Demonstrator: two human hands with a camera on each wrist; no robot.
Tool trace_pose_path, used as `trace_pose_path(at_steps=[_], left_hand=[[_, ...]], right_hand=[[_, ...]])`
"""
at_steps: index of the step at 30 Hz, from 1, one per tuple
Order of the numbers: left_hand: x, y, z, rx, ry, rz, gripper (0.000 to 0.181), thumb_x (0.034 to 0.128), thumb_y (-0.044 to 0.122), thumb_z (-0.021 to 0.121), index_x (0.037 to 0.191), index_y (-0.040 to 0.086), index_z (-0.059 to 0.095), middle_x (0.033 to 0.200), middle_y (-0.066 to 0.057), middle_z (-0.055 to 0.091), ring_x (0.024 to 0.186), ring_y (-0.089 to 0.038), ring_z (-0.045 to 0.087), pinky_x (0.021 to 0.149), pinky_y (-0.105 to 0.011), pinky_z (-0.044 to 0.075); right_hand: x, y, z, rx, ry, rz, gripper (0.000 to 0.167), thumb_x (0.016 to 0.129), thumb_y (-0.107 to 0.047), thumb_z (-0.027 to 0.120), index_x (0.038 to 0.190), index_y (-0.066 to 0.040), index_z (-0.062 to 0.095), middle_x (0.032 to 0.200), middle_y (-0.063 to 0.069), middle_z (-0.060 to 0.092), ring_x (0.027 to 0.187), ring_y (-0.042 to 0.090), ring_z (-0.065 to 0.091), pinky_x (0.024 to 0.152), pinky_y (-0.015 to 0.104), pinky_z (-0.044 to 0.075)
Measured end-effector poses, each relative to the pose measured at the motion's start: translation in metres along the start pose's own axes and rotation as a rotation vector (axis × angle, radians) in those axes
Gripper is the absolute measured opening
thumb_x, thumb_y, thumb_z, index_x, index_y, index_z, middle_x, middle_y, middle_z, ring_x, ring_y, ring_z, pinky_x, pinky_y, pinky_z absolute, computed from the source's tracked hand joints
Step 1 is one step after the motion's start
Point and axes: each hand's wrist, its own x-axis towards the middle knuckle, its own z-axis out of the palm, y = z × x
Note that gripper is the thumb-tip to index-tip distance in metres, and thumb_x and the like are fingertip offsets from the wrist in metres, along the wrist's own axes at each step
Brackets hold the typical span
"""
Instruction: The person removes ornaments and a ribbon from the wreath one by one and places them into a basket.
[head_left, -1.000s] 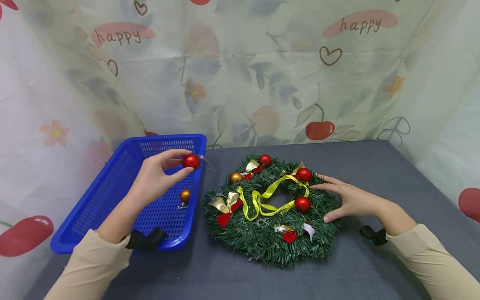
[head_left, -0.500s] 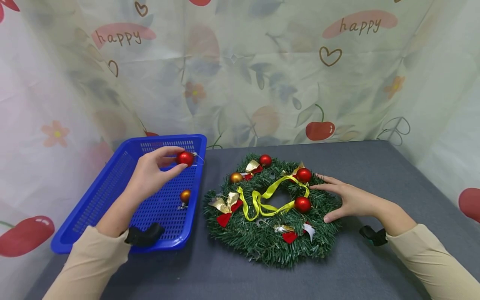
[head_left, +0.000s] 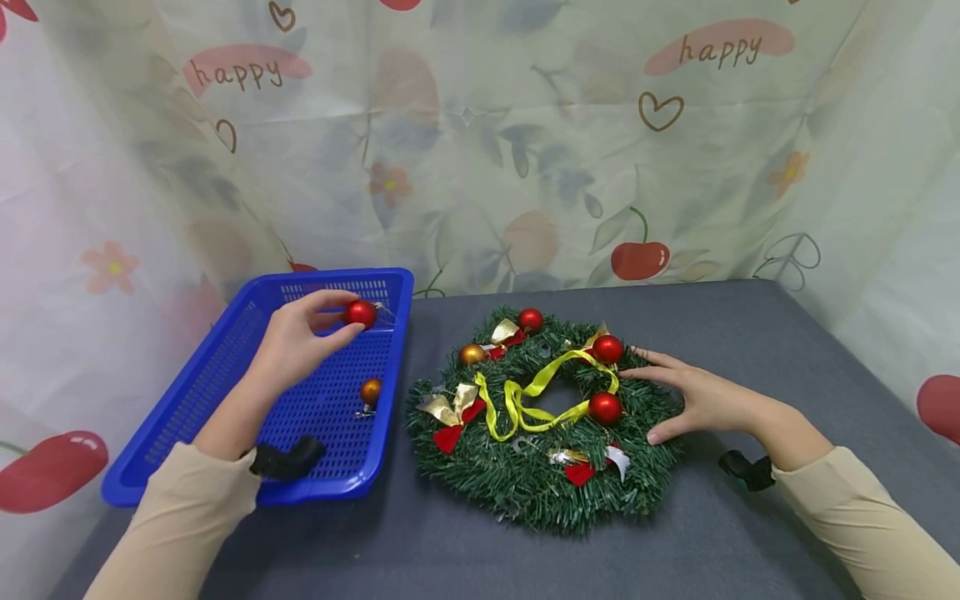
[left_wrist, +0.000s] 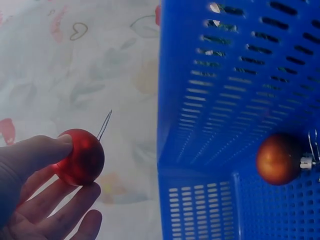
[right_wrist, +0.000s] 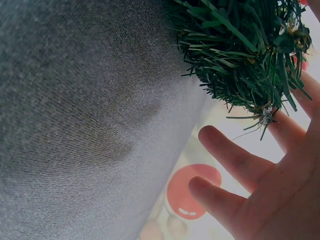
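Note:
My left hand (head_left: 300, 340) pinches a shiny red ball (head_left: 361, 314) between thumb and fingertips, above the blue basket (head_left: 389, 400). In the left wrist view a thin loop sticks out from the red ball (left_wrist: 83, 159). My right hand (head_left: 708, 400) rests with spread fingers at the right edge of a green wreath (head_left: 525, 492); in the right wrist view some fingers touch its needles (right_wrist: 240, 55). Red balls (head_left: 605, 408), a gold ball (head_left: 472, 355), bows (head_left: 447, 417) and a yellow ribbon (head_left: 517, 408) lie on the wreath.
An orange-gold ball (head_left: 371, 392) with a metal cap lies inside the basket near its right wall. The dark grey table (head_left: 750, 333) meets a printed curtain (head_left: 465, 167) at the back and sides.
My left hand has moved left with the red ball, from near the basket's right rim to further over its inside. My right hand and the wreath have stayed in place.

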Motion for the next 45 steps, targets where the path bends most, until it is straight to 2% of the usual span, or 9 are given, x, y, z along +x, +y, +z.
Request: trace_pose_path(at_steps=[13, 28, 35, 45], left_hand=[[0.003, -0.014, 0.000, 0.036, -0.015, -0.042, 0.040, 0.0884, 0.014, 0.063, 0.125, 0.001, 0.054, 0.132, -0.023, 0.053, 0.113, -0.040, 0.058, 0.088, -0.048, 0.050], [0.013, -0.027, 0.006, 0.087, -0.133, -0.080, 0.041, 0.0885, 0.013, 0.063, 0.127, 0.001, 0.053, 0.131, -0.025, 0.052, 0.112, -0.043, 0.058, 0.087, -0.049, 0.051], [0.013, -0.032, 0.009, 0.101, -0.134, -0.039, 0.038, 0.0864, 0.013, 0.065, 0.121, 0.000, 0.058, 0.122, -0.025, 0.058, 0.103, -0.041, 0.063, 0.082, -0.046, 0.054], [0.013, -0.034, 0.011, 0.137, -0.276, -0.040, 0.037, 0.0895, 0.017, 0.062, 0.121, 0.000, 0.057, 0.122, -0.026, 0.058, 0.105, -0.042, 0.062, 0.085, -0.047, 0.053]], right_hand=[[0.000, -0.003, -0.002, 0.006, -0.008, -0.002, 0.081, 0.069, -0.047, 0.077, 0.137, -0.014, 0.046, 0.152, 0.026, 0.018, 0.133, 0.052, 0.025, 0.094, 0.067, 0.035], [-0.001, -0.002, -0.002, 0.011, -0.011, 0.009, 0.082, 0.070, -0.048, 0.077, 0.138, -0.015, 0.046, 0.152, 0.026, 0.017, 0.134, 0.052, 0.024, 0.094, 0.067, 0.034], [-0.001, -0.004, -0.003, 0.007, -0.016, 0.013, 0.082, 0.069, -0.048, 0.077, 0.138, -0.014, 0.046, 0.152, 0.026, 0.017, 0.133, 0.052, 0.024, 0.094, 0.067, 0.035], [-0.001, -0.003, -0.003, 0.017, -0.016, 0.006, 0.082, 0.070, -0.046, 0.077, 0.138, -0.014, 0.045, 0.152, 0.026, 0.017, 0.133, 0.053, 0.024, 0.094, 0.067, 0.034]])
